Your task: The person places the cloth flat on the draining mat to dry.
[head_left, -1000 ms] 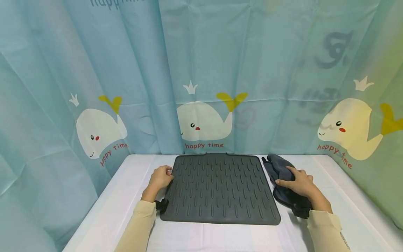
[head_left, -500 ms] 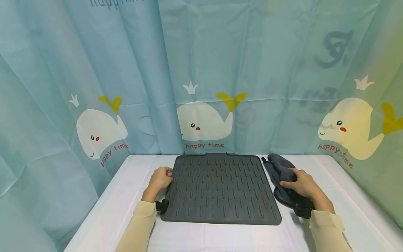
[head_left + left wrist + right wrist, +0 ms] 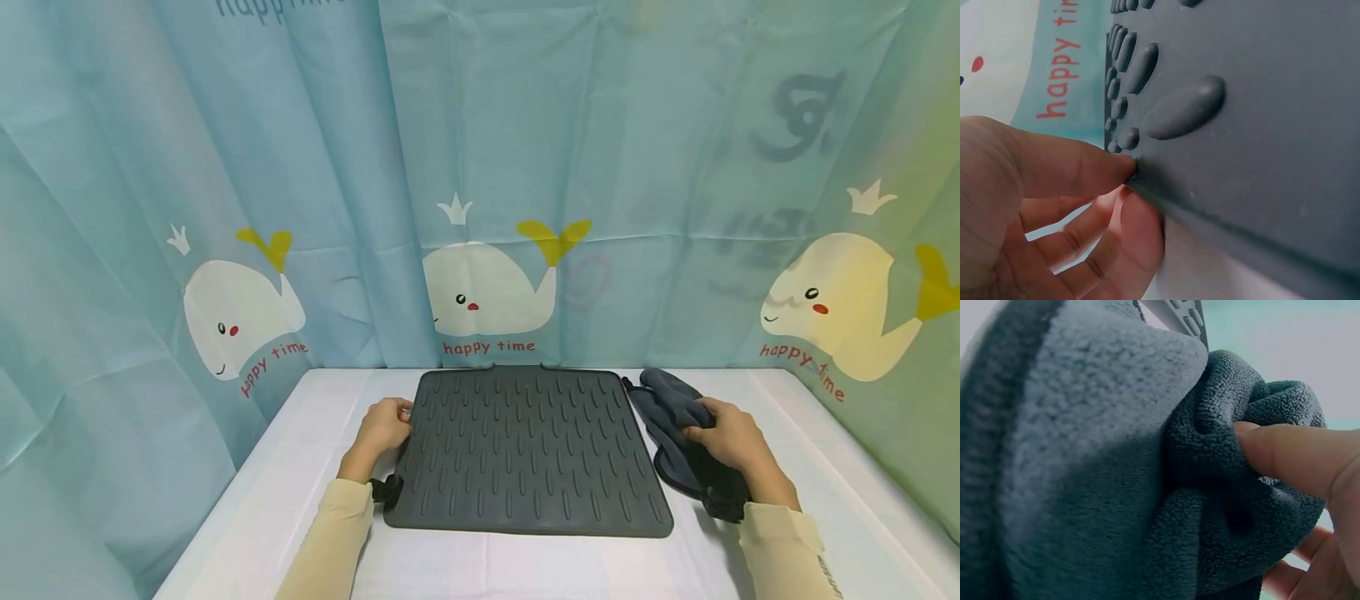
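A blue whale-print curtain (image 3: 510, 158) hangs behind the white table (image 3: 570, 568).

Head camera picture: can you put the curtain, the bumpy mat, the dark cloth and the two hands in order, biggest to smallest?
Biggest to smallest, as they look there:
1. curtain
2. bumpy mat
3. dark cloth, partly covered
4. left hand and right hand: too alike to rank

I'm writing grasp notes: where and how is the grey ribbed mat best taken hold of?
Probably by the left edge of the grey mat, coming from its left, thumb above, fingertip below: it is flat with a thin rim, and the dark cloth lies beside its right edge. The left hand pinches it there.
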`<action>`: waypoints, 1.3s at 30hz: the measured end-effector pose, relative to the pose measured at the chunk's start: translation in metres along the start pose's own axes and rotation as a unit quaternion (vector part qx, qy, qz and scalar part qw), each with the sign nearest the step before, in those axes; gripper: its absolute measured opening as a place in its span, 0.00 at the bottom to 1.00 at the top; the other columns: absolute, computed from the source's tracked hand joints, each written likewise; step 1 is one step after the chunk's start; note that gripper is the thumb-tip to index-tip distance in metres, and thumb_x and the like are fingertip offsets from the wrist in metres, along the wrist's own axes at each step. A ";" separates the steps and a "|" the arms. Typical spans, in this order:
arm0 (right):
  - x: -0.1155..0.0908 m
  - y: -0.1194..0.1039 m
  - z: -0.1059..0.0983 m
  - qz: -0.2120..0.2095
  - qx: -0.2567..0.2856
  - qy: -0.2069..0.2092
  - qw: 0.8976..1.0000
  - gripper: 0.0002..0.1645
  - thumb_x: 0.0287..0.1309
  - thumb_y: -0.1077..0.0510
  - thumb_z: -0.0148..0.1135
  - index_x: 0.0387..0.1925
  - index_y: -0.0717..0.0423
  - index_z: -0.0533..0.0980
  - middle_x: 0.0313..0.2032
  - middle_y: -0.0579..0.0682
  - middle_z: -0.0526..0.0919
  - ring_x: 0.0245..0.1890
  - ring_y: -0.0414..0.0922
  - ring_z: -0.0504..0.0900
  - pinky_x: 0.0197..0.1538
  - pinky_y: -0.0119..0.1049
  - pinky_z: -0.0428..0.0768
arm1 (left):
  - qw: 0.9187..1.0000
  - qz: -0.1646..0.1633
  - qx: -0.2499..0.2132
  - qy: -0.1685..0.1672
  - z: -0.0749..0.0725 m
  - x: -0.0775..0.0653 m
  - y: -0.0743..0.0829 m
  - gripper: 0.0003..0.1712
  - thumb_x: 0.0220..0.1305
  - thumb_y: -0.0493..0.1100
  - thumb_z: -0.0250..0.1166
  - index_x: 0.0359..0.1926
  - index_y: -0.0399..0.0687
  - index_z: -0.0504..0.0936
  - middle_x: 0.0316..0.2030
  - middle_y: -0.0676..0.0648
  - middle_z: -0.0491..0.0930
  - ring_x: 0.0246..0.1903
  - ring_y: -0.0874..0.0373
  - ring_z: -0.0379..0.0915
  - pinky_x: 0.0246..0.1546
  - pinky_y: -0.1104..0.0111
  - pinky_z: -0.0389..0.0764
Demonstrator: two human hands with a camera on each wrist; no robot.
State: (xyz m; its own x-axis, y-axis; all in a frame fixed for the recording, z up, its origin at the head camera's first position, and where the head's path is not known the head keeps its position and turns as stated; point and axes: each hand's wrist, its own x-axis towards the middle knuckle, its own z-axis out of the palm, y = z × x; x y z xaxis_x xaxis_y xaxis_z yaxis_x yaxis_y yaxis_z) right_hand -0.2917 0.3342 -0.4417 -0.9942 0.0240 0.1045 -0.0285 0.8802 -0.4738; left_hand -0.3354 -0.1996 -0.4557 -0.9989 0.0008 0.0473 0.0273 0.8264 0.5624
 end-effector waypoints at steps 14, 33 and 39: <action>-0.008 -0.013 -0.014 -0.019 0.009 0.065 0.998 0.21 0.60 0.55 0.69 0.50 0.64 0.79 0.40 0.68 0.83 0.35 0.61 0.81 0.35 0.57 0.76 | 1.000 -0.010 -0.001 0.004 0.000 0.000 0.001 0.27 0.55 0.28 0.61 0.59 0.35 0.83 0.35 0.47 0.83 0.33 0.53 0.76 0.36 0.60 0.76; -0.017 -0.048 -0.036 -0.045 0.037 0.160 0.985 0.22 0.64 0.56 0.67 0.53 0.66 0.78 0.46 0.73 0.84 0.40 0.68 0.82 0.38 0.60 0.76 | 1.000 -0.019 -0.003 -0.002 0.000 0.003 0.000 0.28 0.55 0.28 0.60 0.60 0.37 0.82 0.37 0.46 0.84 0.33 0.53 0.76 0.35 0.61 0.75; -0.017 -0.059 -0.040 -0.046 0.043 0.182 0.981 0.21 0.65 0.54 0.68 0.53 0.65 0.79 0.45 0.72 0.84 0.40 0.67 0.82 0.37 0.57 0.75 | 1.000 -0.017 -0.006 -0.003 0.000 0.002 -0.001 0.28 0.56 0.28 0.59 0.60 0.36 0.82 0.37 0.46 0.84 0.32 0.53 0.74 0.33 0.63 0.73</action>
State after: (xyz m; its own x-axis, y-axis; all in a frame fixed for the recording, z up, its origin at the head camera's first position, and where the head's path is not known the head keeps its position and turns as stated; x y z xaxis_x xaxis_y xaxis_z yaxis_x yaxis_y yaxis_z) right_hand -0.2687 0.3006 -0.3808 -0.8851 0.1284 0.4474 -0.1398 0.8435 -0.5186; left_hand -0.3377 -0.2000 -0.4562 -0.9994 -0.0236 0.0234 -0.0059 0.8189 0.5738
